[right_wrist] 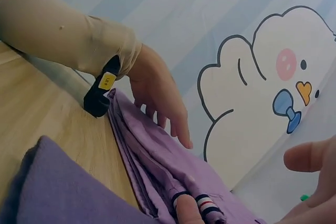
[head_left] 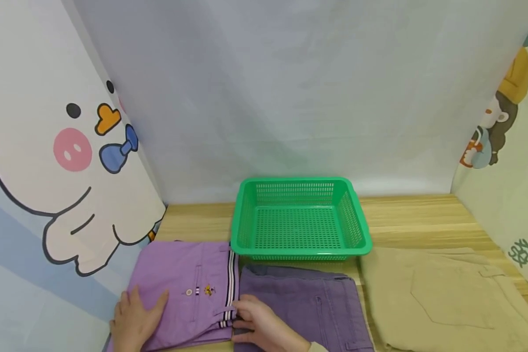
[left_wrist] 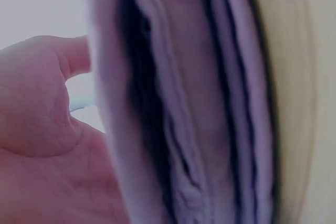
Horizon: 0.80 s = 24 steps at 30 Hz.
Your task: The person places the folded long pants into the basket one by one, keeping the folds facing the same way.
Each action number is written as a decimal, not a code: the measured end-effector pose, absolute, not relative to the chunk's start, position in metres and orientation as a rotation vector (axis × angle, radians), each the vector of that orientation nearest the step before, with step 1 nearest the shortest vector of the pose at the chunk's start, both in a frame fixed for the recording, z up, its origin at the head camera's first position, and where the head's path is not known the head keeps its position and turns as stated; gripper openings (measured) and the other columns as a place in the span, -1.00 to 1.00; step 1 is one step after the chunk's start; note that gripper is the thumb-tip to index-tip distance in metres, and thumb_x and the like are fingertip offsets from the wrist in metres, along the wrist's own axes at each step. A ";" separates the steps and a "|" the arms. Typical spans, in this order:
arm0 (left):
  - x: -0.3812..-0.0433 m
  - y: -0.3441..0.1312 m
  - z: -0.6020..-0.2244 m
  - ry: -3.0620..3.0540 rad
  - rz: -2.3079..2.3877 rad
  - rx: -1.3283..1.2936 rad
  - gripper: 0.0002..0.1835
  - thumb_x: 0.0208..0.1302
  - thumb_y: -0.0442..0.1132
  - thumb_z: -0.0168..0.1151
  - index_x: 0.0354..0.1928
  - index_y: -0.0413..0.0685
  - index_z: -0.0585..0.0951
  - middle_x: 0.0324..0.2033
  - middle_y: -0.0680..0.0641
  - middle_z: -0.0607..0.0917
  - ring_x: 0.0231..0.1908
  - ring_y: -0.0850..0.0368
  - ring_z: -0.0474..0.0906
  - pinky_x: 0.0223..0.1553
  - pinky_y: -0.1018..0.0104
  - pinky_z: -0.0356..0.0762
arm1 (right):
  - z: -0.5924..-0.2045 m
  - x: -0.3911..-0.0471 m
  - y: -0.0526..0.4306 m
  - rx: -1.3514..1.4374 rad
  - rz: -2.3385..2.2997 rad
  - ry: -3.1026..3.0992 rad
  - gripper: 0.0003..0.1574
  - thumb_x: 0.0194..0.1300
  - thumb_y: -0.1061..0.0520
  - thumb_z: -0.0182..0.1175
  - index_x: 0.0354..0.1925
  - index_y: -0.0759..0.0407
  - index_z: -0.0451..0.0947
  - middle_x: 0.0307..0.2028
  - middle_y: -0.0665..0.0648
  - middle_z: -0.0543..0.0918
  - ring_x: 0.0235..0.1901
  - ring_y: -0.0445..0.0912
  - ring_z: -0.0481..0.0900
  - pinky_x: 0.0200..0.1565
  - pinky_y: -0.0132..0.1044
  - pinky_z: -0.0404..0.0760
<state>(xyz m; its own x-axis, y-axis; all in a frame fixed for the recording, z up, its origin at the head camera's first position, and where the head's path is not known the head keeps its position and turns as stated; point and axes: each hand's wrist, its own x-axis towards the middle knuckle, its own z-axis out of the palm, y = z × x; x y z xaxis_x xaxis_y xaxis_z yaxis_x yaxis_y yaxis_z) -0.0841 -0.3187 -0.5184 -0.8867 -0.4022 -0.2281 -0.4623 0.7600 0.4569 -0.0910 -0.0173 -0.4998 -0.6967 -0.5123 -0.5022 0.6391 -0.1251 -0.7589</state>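
Folded lilac cloth trousers (head_left: pixel 173 305) lie between the spread left hand (head_left: pixel 132 320) resting on them and the partly curled right hand (head_left: pixel 264 322) touching their forward-running, black-and-white-striped waistband (head_left: pixel 231 288), grip unclear.

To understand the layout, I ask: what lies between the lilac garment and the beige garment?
The dark purple garment lies between the lilac garment and the beige garment; head view shows this.

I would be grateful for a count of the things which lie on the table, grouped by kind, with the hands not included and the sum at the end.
Folded bundles of clothing: 3 (lilac bundle, dark purple bundle, beige bundle)
Baskets: 1 (green basket)
Total: 4
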 end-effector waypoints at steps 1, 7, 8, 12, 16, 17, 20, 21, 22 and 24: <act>-0.084 -0.318 -0.518 2.831 0.784 -0.700 0.16 0.46 0.38 0.11 0.55 -0.58 0.03 0.49 -0.77 -0.09 0.46 -0.77 -0.11 0.41 -0.72 -0.08 | -0.499 -0.092 -0.019 0.169 -1.889 1.403 0.01 0.54 -0.05 0.11 0.57 0.54 -0.07 0.42 0.60 0.30 0.32 0.45 0.39 0.24 0.21 0.61; -0.083 -0.318 -0.517 2.816 0.775 -0.671 0.13 0.46 0.36 0.13 0.54 -0.57 0.04 0.49 -0.78 -0.13 0.46 -0.80 -0.16 0.37 -0.73 -0.09 | -0.494 -0.101 -0.029 0.155 -1.751 1.573 -0.07 0.44 -0.08 0.20 0.50 0.44 0.14 0.19 0.38 0.53 -0.09 0.11 0.55 -0.23 -0.13 0.67; -0.083 -0.317 -0.517 2.819 0.776 -0.666 0.13 0.46 0.35 0.13 0.54 -0.56 0.04 0.49 -0.78 -0.14 0.46 -0.81 -0.17 0.37 -0.73 -0.09 | -0.494 -0.102 -0.030 0.142 -1.742 1.580 -0.11 0.44 -0.09 0.19 0.46 0.42 0.19 0.16 0.35 0.56 -0.15 0.06 0.55 -0.27 -0.16 0.66; -0.081 -0.315 -0.516 2.845 0.745 -0.631 0.12 0.44 0.38 0.14 0.55 -0.49 0.06 0.49 -0.77 -0.17 0.46 -0.81 -0.18 0.35 -0.74 -0.11 | -0.498 -0.107 -0.032 0.139 -1.738 1.551 -0.38 0.44 -0.13 0.17 0.25 0.25 0.40 -0.08 0.21 0.62 -0.31 -0.06 0.51 -0.36 -0.26 0.57; -0.079 -0.314 -0.516 2.852 0.709 -0.597 0.12 0.44 0.41 0.12 0.56 -0.45 0.05 0.50 -0.76 -0.20 0.46 -0.82 -0.20 0.34 -0.75 -0.13 | -0.501 -0.108 -0.037 0.162 -1.730 1.575 -0.65 0.41 -0.14 0.19 -0.10 0.10 0.51 -0.36 0.03 0.53 -0.42 -0.13 0.49 -0.44 -0.33 0.51; -0.079 -0.314 -0.516 2.849 0.709 -0.593 0.12 0.44 0.41 0.11 0.57 -0.44 0.05 0.50 -0.76 -0.21 0.46 -0.82 -0.21 0.34 -0.75 -0.14 | -0.501 -0.109 -0.039 0.162 -1.717 1.605 -0.70 0.40 -0.14 0.20 -0.20 0.06 0.50 -0.42 -0.01 0.51 -0.46 -0.15 0.48 -0.47 -0.34 0.48; -0.079 -0.314 -0.515 2.836 0.704 -0.599 0.12 0.44 0.41 0.11 0.57 -0.44 0.05 0.50 -0.76 -0.20 0.46 -0.82 -0.20 0.36 -0.75 -0.14 | -0.499 -0.111 -0.045 0.148 -1.651 1.726 -0.68 0.37 -0.12 0.23 -0.44 -0.03 0.43 -0.54 -0.06 0.44 -0.53 -0.19 0.42 -0.52 -0.37 0.42; -0.080 -0.314 -0.515 2.832 0.701 -0.602 0.12 0.44 0.41 0.12 0.57 -0.44 0.06 0.50 -0.76 -0.18 0.46 -0.81 -0.20 0.36 -0.75 -0.13 | -0.498 -0.112 -0.047 0.136 -1.630 1.770 -0.66 0.36 -0.12 0.24 -0.46 -0.03 0.41 -0.55 -0.06 0.43 -0.53 -0.19 0.41 -0.52 -0.37 0.42; -0.080 -0.314 -0.515 2.827 0.699 -0.605 0.12 0.44 0.40 0.12 0.57 -0.45 0.06 0.50 -0.76 -0.18 0.46 -0.81 -0.19 0.36 -0.74 -0.13 | -0.498 -0.113 -0.049 0.116 -1.612 1.814 -0.66 0.34 -0.11 0.25 -0.48 -0.04 0.41 -0.56 -0.07 0.42 -0.53 -0.19 0.40 -0.52 -0.37 0.42; -0.082 -0.313 -0.515 2.819 0.694 -0.615 0.13 0.43 0.40 0.14 0.56 -0.45 0.07 0.49 -0.75 -0.16 0.46 -0.81 -0.19 0.37 -0.73 -0.12 | -0.498 -0.115 -0.052 0.059 -1.610 1.865 -0.75 0.32 -0.08 0.25 -0.40 -0.01 0.49 -0.51 -0.06 0.46 -0.47 -0.18 0.44 -0.47 -0.33 0.47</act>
